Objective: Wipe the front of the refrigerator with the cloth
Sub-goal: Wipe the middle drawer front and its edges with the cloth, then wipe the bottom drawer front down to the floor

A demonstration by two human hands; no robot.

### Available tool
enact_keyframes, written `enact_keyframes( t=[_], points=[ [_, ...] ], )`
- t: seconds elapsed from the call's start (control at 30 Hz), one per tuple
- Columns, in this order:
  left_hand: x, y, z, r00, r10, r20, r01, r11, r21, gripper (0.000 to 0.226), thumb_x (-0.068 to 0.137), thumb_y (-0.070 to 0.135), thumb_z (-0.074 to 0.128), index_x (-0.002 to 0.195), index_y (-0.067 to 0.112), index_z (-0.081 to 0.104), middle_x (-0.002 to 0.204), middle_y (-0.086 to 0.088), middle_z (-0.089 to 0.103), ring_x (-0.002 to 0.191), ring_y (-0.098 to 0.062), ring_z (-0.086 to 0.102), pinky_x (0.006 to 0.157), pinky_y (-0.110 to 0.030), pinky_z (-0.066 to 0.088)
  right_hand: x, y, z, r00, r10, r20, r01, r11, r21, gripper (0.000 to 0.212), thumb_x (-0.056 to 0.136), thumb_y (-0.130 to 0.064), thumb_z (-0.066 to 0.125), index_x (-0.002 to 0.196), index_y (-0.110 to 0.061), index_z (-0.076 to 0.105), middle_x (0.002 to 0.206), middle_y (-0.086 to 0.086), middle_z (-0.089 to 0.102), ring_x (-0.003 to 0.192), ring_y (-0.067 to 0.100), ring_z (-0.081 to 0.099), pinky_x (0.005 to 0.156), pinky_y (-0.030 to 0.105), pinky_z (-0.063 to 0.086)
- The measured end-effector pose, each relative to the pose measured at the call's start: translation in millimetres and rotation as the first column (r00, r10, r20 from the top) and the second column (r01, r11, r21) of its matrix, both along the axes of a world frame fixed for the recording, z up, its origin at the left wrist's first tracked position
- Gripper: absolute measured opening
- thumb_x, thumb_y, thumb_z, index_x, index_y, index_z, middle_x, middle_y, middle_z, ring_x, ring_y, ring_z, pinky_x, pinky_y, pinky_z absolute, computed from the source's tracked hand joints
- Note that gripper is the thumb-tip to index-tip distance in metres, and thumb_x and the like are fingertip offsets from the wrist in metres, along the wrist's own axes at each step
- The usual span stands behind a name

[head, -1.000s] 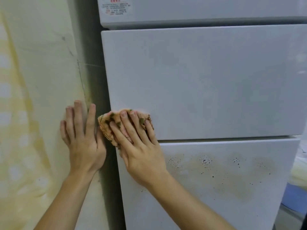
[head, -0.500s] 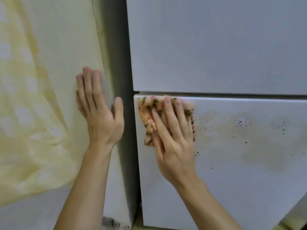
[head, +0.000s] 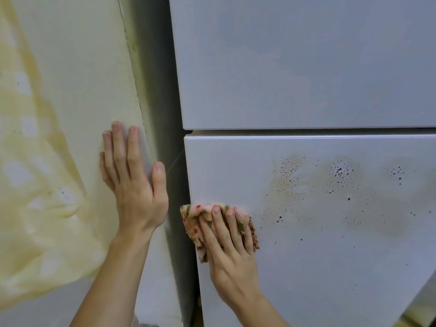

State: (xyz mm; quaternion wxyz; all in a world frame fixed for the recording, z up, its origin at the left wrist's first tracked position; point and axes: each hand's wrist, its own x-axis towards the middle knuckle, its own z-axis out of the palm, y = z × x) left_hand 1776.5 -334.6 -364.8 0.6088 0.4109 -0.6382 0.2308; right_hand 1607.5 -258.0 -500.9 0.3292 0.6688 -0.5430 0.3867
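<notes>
Two hands, left hand (head: 134, 185) and right hand (head: 232, 256), one patterned cloth (head: 191, 224), one refrigerator (head: 259, 109) with two door fronts, upper door (head: 318, 57) and lower door (head: 330, 267), three clusters of dark spots (head: 341, 172), one yellowish sheet (head: 35, 190), one wall (head: 77, 67)

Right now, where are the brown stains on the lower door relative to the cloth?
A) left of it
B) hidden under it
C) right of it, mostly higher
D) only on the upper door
C: the brown stains speckle the lower door right of the cloth, mostly higher.
</notes>
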Motion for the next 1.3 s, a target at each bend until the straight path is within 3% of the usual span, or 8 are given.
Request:
enact_keyframes(
  t=[0.1,0.33,0.5,0.67,0.77,0.93,1.13,1.3],
  points=[
    [-3,2,-1,1.0,0.002,-0.027,-0.001,1.0,0.013,0.064,0.106,0.025,0.042,0.164,0.004,0.026,0.173,-0.019,0.017,0.162,-0.038,0.012,0.13,-0.059,0.009,14,-4,40,0.999,0.015,0.051,-0.013,0.999,-0.042,0.057,0.112,-0.026,0.022,0.168,-0.021,0.01,0.176,0.003,0.002,0.162,0.026,0.001,0.131,0.046,-0.004],
    [-3,3,-2,1.0,-0.019,-0.024,0.02,0.999,0.029,0.061,0.108,0.023,0.037,0.165,0.008,0.023,0.174,-0.017,0.016,0.163,-0.037,0.011,0.13,-0.061,0.01,35,-24,134,0.981,0.021,0.192,0.021,0.976,-0.218,0.058,0.112,-0.028,0.041,0.166,-0.023,0.022,0.175,0.004,0.008,0.162,0.024,0.004,0.131,0.048,0.001],
    [-3,2,-4,0.999,-0.025,-0.036,0.026,0.999,0.02,0.057,0.111,0.025,0.032,0.164,0.005,0.029,0.173,-0.019,0.019,0.162,-0.037,0.012,0.128,-0.064,0.013,26,-30,96,0.993,0.056,0.104,-0.026,0.964,-0.264,0.057,0.11,-0.025,0.049,0.164,-0.025,0.032,0.174,0.004,0.017,0.161,0.023,0.016,0.131,0.045,0.006],
    [-5,5,-2,0.999,-0.022,-0.044,0.023,1.0,0.018,0.059,0.108,0.026,0.03,0.163,0.003,0.03,0.172,-0.021,0.02,0.161,-0.039,0.015,0.128,-0.064,0.013,7,-12,-12,0.999,0.03,-0.023,-0.032,0.996,-0.087,0.065,0.103,-0.029,0.055,0.163,-0.027,0.031,0.174,-0.001,0.017,0.161,0.021,0.017,0.132,0.043,0.006],
    [-4,7,-2,0.999,-0.023,-0.038,0.023,0.999,0.023,0.059,0.109,0.026,0.03,0.163,0.003,0.029,0.172,-0.02,0.02,0.161,-0.039,0.014,0.128,-0.064,0.014,3,-2,-37,0.999,0.053,-0.01,-0.053,0.998,-0.016,0.058,0.108,-0.031,0.043,0.164,-0.029,0.028,0.175,-0.004,0.015,0.161,0.018,0.017,0.132,0.041,0.007],
    [-5,9,-1,0.999,-0.021,-0.042,0.023,0.999,0.04,0.06,0.108,0.024,0.034,0.164,0.005,0.027,0.173,-0.018,0.018,0.162,-0.038,0.013,0.128,-0.063,0.014,10,-1,5,0.999,0.03,-0.03,-0.032,0.998,-0.048,0.059,0.104,-0.029,0.05,0.161,-0.024,0.034,0.173,0.0,0.016,0.162,0.02,0.008,0.132,0.041,0.002],
    [-8,11,-5,0.999,0.016,-0.027,-0.015,0.999,0.049,0.059,0.108,0.02,0.036,0.163,0.002,0.028,0.172,-0.021,0.021,0.161,-0.04,0.015,0.127,-0.064,0.016,33,-33,153,0.969,0.091,0.228,-0.018,0.952,-0.306,0.054,0.11,-0.023,0.041,0.163,-0.015,0.033,0.172,0.01,0.021,0.162,0.026,0.008,0.13,0.05,0.003],
    [-10,13,-6,0.999,0.01,-0.033,-0.008,0.999,0.047,0.057,0.108,0.02,0.035,0.163,0.002,0.031,0.172,-0.022,0.022,0.161,-0.04,0.017,0.126,-0.066,0.017,21,-27,101,0.989,0.104,0.11,-0.066,0.95,-0.305,0.051,0.111,-0.024,0.038,0.16,-0.012,0.038,0.171,0.01,0.025,0.16,0.026,0.02,0.129,0.053,0.015]
  ],
)
